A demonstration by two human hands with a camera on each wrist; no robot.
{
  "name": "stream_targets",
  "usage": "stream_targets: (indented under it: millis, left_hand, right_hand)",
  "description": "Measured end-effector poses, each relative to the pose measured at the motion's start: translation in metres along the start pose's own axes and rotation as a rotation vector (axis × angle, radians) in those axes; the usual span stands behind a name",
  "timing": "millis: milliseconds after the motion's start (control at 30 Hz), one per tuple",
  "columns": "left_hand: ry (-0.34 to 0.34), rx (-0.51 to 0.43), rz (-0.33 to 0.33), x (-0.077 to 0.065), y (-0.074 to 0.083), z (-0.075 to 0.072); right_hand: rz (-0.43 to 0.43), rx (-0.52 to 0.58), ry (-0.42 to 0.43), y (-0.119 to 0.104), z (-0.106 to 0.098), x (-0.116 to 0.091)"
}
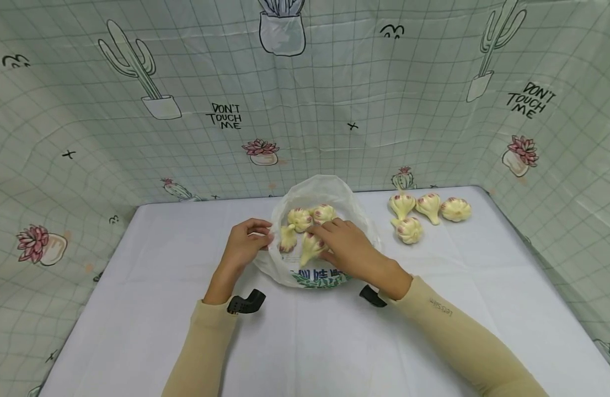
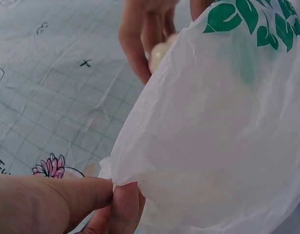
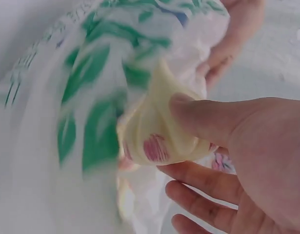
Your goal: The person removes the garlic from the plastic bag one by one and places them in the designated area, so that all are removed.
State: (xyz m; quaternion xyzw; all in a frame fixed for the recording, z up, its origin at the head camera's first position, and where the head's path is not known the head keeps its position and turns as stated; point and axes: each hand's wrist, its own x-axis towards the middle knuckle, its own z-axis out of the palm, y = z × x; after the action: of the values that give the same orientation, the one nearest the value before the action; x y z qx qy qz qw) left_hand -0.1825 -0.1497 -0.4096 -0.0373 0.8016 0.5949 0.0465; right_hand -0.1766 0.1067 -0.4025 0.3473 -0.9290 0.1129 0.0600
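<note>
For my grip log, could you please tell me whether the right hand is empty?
No, in the right wrist view the right hand holds a garlic bulb, thumb pressed against it.

Beige and Black

The left sleeve [image 1: 198, 347] and right sleeve [image 1: 454, 331] are beige and close-fitting. Small dark lettering [image 1: 440, 307] marks the right one. A bent black device [image 1: 247, 302] shows by the left cuff [image 1: 213, 310], a second black device [image 1: 372, 296] by the right.

Four garlic bulbs [image 1: 428, 206] right of the bag [image 1: 322, 189], seemingly four more [image 1: 300, 219] inside.
</note>
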Motion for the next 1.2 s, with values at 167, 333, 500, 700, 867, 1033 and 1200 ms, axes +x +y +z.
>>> stream_targets:
  millis: [167, 333, 500, 700, 867, 1033, 1200]
  left_hand:
    - [0.004, 0.004, -0.001, 0.001, -0.002, -0.001]
    - [0.002, -0.002, -0.007, 0.0, -0.002, -0.002]
    - [0.005, -0.001, -0.01, -0.001, -0.001, -0.003]
    - [0.004, 0.002, -0.012, 0.0, -0.002, -0.003]
    - [0.004, -0.003, -0.012, 0.0, -0.002, -0.002]
    - [0.004, -0.002, -0.011, 0.001, -0.001, -0.001]
    - [0.004, 0.002, -0.006, 0.0, -0.001, -0.001]
  right_hand:
    - [0.016, 0.008, 0.068, 0.014, -0.011, -0.015]
    - [0.041, 0.046, 0.117, 0.028, -0.021, -0.03]
    - [0.052, 0.063, 0.171, 0.046, -0.03, -0.045]
    - [0.066, 0.081, 0.249, 0.072, -0.036, -0.066]
    - [0.094, 0.092, 0.283, 0.091, -0.039, -0.084]
    - [0.148, 0.073, 0.28, 0.106, -0.043, -0.102]
    - [0.197, 0.051, 0.261, 0.124, -0.044, -0.119]
